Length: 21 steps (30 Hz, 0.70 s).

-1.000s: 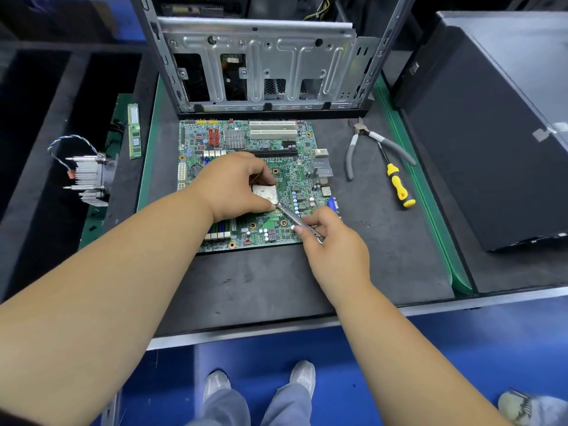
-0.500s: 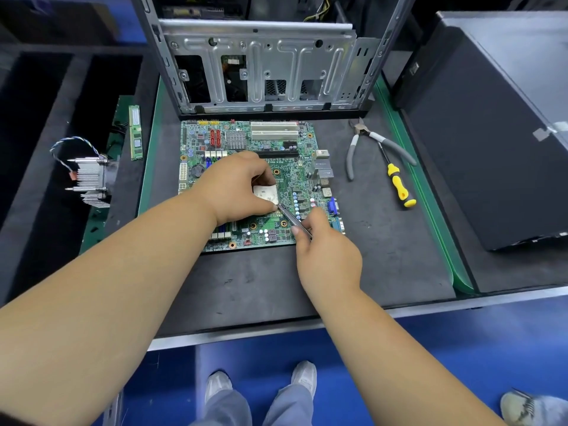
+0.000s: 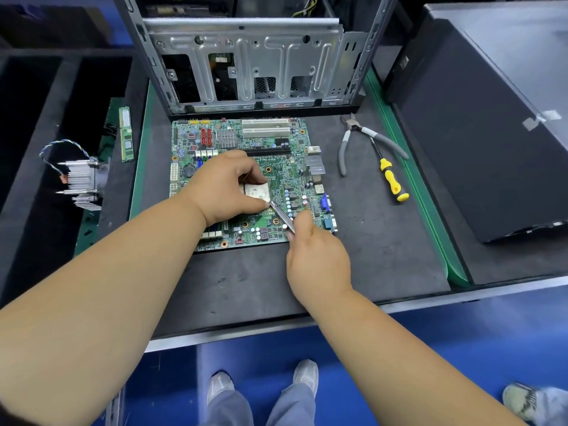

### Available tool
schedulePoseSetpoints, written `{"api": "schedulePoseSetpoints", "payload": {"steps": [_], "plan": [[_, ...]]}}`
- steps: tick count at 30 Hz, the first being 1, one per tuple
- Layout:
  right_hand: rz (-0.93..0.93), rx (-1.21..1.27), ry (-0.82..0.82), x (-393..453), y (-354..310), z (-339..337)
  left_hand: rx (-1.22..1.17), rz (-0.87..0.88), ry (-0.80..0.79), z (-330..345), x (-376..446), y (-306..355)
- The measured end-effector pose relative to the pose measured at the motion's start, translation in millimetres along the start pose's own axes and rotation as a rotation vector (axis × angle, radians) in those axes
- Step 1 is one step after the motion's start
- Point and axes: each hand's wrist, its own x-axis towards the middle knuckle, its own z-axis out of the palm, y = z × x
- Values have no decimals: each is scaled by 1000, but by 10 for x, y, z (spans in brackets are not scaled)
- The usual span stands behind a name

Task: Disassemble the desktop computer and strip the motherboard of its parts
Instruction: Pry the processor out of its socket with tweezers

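Processor (image 3: 257,192) on motherboard (image 3: 276,176) pinched by left hand (image 3: 227,187); tweezers (image 3: 282,216) gripped by right hand (image 3: 316,256). Judged light, stiff, fragile; best held by edges.

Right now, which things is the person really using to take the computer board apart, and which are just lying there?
In use:
motherboard
silver chip, under the left hand
thin metal lever, pinched by the right hand

Just lying about:
pliers
yellow screwdriver
memory stick
heatsink
computer case
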Motion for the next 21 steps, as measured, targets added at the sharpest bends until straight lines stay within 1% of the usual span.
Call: {"api": "schedulePoseSetpoints", "payload": {"steps": [4,7,11,13,17,21], "plan": [[20,36,-45,-3,-5,-12,-19,-2,4,5,-8,-10],[78,126,-158,4,21,-71,-42,-7,2,7,-18,-8],[151,293,-165,56,105,-206,-61,-16,1,1,-30,-24],[191,328,-190,86,152,-258,-54,-17,-12,-7,-24,-29],[131,204,-86,94,183,-349,-3,3,-44,-17,-14,-27],[67,155,-96,86,137,-355,-6,0,-35,-9,-27,-9]]}}
